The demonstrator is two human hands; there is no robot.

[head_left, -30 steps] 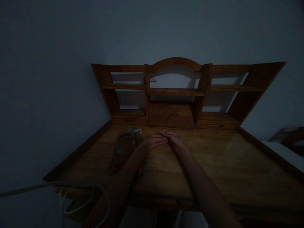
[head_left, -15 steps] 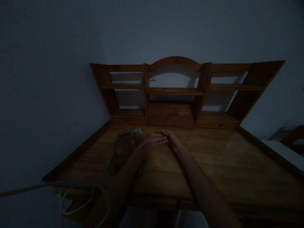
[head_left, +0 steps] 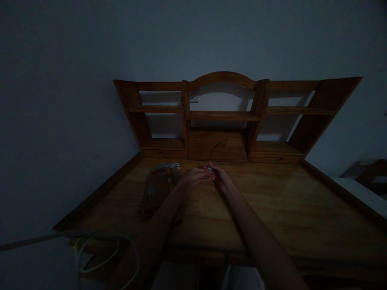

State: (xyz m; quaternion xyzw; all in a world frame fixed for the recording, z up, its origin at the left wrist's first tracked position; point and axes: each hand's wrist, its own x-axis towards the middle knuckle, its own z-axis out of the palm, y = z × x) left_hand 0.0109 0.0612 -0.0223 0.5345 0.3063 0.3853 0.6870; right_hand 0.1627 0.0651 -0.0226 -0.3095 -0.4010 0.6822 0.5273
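Note:
Over the middle of the desk my two hands meet. My right hand (head_left: 222,178) pinches a small dark piece with bright metallic stripes (head_left: 209,168); the dim light hides its exact kind. My left hand (head_left: 196,176) reaches in from the left, its fingers stretched out just below that piece and touching the right hand's fingers. Left of my forearm lies a worn brownish bag or packet (head_left: 157,191). A hammer (head_left: 165,166) rests on it, metal head at the far end and handle toward me.
A wooden desk (head_left: 272,201) spreads under my hands. Along its back stands a shelf unit (head_left: 223,115) with small drawers and a middle panel. A pale cable (head_left: 101,264) loops at the lower left. The room is dark.
The striped piece shows more clearly between my fingers now, its stripes facing up. My right fingers have shifted slightly, and the left fingers lie flatter. Bag and hammer stay put.

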